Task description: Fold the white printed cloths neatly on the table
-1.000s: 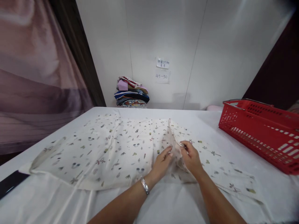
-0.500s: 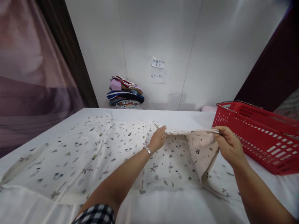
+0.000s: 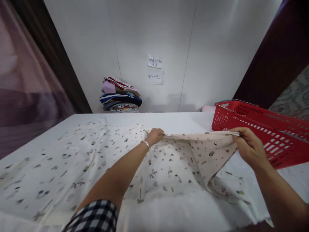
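A thin white cloth (image 3: 111, 154) with small printed motifs lies spread over the white table. My left hand (image 3: 154, 136), a bracelet at its wrist, is closed on the cloth's far edge near the middle. My right hand (image 3: 249, 145) pinches the far right corner and holds it up off the table. Between both hands the edge is stretched nearly straight. Below it the raised part hangs down and curls over at the lower right, its paler pinkish underside showing. The left part of the cloth lies flat with soft creases.
A red plastic basket (image 3: 260, 129) stands on the table at the right, just beyond my right hand. Several folded fabrics (image 3: 120, 96) are stacked by the back wall. Two paper notes (image 3: 155, 77) hang on the wall. The white table (image 3: 178, 120) extends behind the cloth.
My left fingers have closed on the cloth edge, where they lay more open before. My right hand has drawn the corner outward, and the edge is tauter. The view has shifted a little right.
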{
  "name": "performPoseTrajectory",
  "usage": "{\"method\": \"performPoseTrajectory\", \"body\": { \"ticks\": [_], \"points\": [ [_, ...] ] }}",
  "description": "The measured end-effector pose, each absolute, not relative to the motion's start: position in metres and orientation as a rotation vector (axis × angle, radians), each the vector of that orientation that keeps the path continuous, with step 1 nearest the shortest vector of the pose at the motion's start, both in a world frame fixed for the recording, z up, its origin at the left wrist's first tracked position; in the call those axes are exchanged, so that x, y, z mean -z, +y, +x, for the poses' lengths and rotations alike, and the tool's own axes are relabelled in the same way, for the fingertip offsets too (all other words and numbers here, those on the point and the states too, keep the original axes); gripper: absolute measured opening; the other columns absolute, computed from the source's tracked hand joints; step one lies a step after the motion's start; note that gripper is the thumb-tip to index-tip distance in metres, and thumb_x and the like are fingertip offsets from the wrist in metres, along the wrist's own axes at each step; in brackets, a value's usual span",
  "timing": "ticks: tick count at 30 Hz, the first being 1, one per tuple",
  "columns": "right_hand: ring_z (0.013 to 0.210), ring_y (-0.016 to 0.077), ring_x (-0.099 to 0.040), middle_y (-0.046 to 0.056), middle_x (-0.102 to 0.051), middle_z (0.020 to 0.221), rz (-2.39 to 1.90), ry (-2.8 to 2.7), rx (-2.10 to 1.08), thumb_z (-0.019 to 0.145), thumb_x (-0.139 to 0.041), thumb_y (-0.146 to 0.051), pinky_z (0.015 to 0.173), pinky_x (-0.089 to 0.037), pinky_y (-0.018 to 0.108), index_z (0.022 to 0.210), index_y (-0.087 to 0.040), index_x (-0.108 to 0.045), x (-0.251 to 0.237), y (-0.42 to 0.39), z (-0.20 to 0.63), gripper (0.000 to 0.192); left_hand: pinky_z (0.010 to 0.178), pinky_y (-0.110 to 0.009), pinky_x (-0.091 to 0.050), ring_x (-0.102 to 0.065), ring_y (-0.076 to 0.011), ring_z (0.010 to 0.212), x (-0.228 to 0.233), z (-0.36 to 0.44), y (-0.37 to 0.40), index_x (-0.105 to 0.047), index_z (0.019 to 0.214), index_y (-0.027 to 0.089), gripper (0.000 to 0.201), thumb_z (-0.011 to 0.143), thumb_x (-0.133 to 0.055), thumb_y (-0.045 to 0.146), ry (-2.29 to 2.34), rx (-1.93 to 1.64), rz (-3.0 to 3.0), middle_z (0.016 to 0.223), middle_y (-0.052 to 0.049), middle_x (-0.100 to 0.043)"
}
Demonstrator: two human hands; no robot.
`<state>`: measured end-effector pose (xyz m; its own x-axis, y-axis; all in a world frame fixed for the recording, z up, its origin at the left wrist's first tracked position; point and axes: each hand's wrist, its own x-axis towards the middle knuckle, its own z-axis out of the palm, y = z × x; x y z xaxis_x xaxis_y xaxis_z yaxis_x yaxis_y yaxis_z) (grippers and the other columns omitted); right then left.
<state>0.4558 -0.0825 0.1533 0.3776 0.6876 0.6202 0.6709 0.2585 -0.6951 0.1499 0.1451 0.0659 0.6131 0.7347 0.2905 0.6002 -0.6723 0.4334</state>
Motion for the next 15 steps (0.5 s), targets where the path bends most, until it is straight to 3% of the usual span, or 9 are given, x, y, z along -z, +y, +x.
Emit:
{"method": "performPoseTrajectory", "body": {
  "ticks": [3,7,11,15],
  "points": [
    [0.059,0.0121,-0.046,0.0,-0.057,0.074,-1.442,-1.174,-0.058,0.073,-0.053,-0.025,0.052,-0.033,0.025,0.086,-0.02,-0.057,-0.147,-0.077,0.471,0.015,0.08,-0.03,-0.044,-0.058,-0.0194,0.086,-0.088,0.124,0.132,-0.064,0.092,0.018,0.026,0.087,-0.044,0.034,1.064,-0.73,2.507,0.095,-0.007,-0.064],
    [0.064,0.013,-0.048,-0.001,-0.056,0.073,-1.462,-1.134,-0.138,0.07,-0.054,-0.029,0.057,-0.036,0.024,0.085,-0.02,-0.056,-0.129,-0.064,0.488,0.018,0.072,-0.028,-0.042,-0.057,-0.0187,0.081,-0.107,0.088,0.093,-0.064,0.087,0.02,0.029,0.087,-0.044,0.042,0.993,-0.65,2.479,0.088,-0.005,-0.063],
    [0.065,0.0129,-0.05,-0.002,-0.057,0.071,-1.484,-1.132,-0.209,0.068,-0.054,-0.031,0.058,-0.038,0.023,0.083,-0.02,-0.057,-0.107,-0.048,0.489,0.019,0.07,-0.026,-0.042,-0.058,-0.0185,0.079,-0.1,0.066,0.051,-0.064,0.082,0.021,0.029,0.084,-0.048,0.045,0.96,-0.574,2.347,0.084,-0.002,-0.064],
    [0.054,0.0113,-0.046,-0.005,-0.053,0.058,-1.522,-1.112,-0.385,0.064,-0.054,-0.03,0.049,-0.035,0.021,0.074,-0.019,-0.057,-0.097,-0.027,0.479,0.016,0.061,-0.024,-0.042,-0.058,-0.0169,0.068,-0.084,0.06,0.037,-0.064,0.072,0.021,0.034,0.081,-0.051,0.051,1.005,-0.569,2.232,0.076,0.001,-0.065]
  ]
}}
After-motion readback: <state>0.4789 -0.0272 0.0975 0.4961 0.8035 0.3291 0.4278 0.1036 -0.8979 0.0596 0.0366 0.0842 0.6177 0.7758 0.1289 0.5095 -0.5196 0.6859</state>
